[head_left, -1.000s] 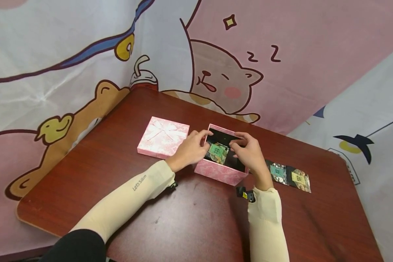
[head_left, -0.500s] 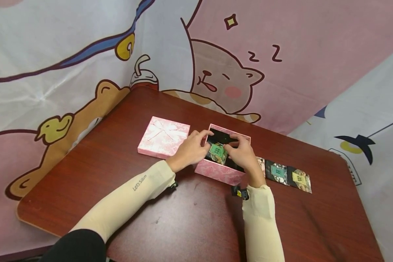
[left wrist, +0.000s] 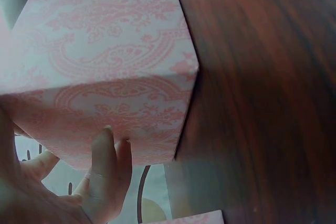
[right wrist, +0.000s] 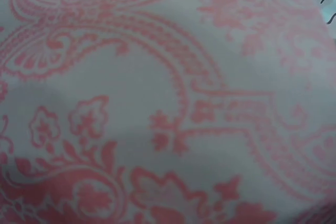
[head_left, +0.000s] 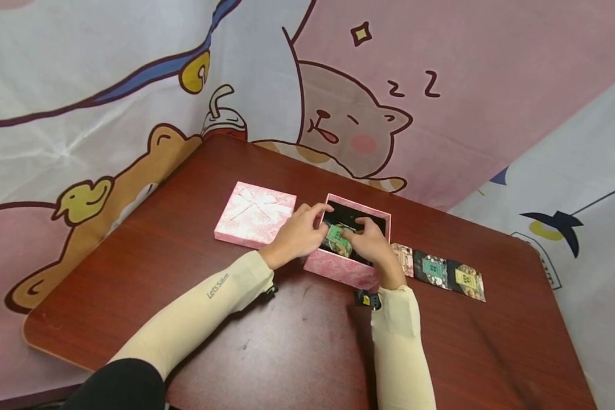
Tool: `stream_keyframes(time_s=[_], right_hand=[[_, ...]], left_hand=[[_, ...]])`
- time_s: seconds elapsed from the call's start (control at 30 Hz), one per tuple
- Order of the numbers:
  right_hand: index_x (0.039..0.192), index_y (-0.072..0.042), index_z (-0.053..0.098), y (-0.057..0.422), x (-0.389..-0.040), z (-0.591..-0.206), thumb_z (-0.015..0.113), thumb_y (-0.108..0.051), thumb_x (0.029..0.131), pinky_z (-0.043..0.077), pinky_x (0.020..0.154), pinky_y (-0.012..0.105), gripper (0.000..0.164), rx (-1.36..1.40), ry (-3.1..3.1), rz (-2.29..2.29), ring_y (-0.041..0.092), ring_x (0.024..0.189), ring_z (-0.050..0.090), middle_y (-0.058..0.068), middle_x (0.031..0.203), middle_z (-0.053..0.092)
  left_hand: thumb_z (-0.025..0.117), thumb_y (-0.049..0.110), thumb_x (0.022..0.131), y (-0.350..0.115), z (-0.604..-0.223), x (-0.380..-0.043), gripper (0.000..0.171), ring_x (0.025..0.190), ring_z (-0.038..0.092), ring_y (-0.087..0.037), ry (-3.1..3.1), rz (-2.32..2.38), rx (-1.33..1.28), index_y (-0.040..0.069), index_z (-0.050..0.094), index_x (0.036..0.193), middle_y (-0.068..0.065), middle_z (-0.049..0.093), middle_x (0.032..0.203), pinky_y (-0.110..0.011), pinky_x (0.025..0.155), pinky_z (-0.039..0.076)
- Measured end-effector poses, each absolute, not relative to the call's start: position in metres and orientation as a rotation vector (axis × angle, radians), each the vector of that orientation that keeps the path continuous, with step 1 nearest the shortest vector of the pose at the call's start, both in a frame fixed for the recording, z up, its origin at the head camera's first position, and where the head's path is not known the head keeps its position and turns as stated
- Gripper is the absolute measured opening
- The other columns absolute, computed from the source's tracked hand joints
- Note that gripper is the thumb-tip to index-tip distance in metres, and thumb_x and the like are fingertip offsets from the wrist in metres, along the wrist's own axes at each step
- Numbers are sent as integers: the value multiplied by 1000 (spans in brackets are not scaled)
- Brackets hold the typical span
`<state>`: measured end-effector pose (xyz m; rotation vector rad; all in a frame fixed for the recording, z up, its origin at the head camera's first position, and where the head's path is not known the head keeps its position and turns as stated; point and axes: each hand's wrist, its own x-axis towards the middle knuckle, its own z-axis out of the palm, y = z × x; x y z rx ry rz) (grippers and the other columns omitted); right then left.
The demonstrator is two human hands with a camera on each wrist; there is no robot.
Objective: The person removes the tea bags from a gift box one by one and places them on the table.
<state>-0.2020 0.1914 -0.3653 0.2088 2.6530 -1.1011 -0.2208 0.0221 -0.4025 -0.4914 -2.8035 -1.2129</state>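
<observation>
An uncovered pink patterned box (head_left: 340, 267) with a black interior stands on the table. Inside lies a dark packet with a green label (head_left: 336, 239), its surface printed with a food-like picture. My left hand (head_left: 299, 232) grips the box's left wall; in the left wrist view its curled fingers (left wrist: 105, 166) lie against the patterned side. Reaching in over the box's front wall, my right hand (head_left: 371, 242) has its thumb on the packet's right part, the index finger spread apart from it. The right wrist view is filled by the box's patterned wall (right wrist: 157, 87).
A pink lid with a ribbon bow (head_left: 256, 213) lies left of the box. To the right, three flat packets sit in a row: one pale pink (head_left: 404, 261), one teal-labelled (head_left: 433, 269), one yellow-labelled (head_left: 466, 282). A cartoon-printed cloth (head_left: 338, 119) hangs behind the brown table (head_left: 266, 353).
My right hand has moved left inside the box, its thumb coming onto the green-labelled packet, which has shifted slightly left. The pale pink packet is now uncovered. The left hand stays put.
</observation>
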Motion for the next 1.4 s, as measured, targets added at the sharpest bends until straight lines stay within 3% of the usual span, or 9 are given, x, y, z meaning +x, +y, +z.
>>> stream_keyframes(time_s=[0.4,0.73,1.03,1.17,1.27,1.4], right_hand=[[139,1,30,193,-205,-371,55,-32,87,40,92,46,66,163,2632,-1090,31,114,47,22,132,42],[132,0,41,190,-202,-366,51,-20,90,40,92,48,48,95,2793,-1143,36,116,47,26,127,47],[126,-2,49,185,-202,-362,56,-16,85,40,90,45,44,149,2866,-1278,34,113,49,24,120,53],[124,-3,52,184,-204,-365,56,-15,85,47,77,37,41,105,2833,-1296,29,89,62,22,116,56],[122,-2,53,183,-206,-367,56,-14,85,48,64,30,39,79,2824,-1299,24,67,62,22,112,57],[123,-1,53,181,-209,-367,56,-13,85,47,64,30,39,44,2844,-1259,25,73,62,22,111,58]], left_hand=[[51,27,86,22,-403,-221,39,74,49,-13,-2802,-1220,-495,32,51,125,3,45,91,-29,59,40],[52,26,86,22,-403,-220,40,75,48,-12,-2807,-1234,-498,32,51,125,4,45,90,-29,60,40],[51,28,85,22,-402,-220,41,73,50,-14,-2809,-1224,-501,33,50,126,2,46,91,-31,59,40],[52,27,86,23,-402,-221,41,72,50,-16,-2817,-1231,-500,33,50,126,1,45,92,-31,58,40],[52,27,86,23,-403,-222,41,71,50,-16,-2815,-1242,-501,33,49,126,1,45,91,-32,57,39],[52,28,86,22,-404,-222,40,71,50,-17,-2809,-1254,-500,33,49,126,1,44,91,-32,56,39]])
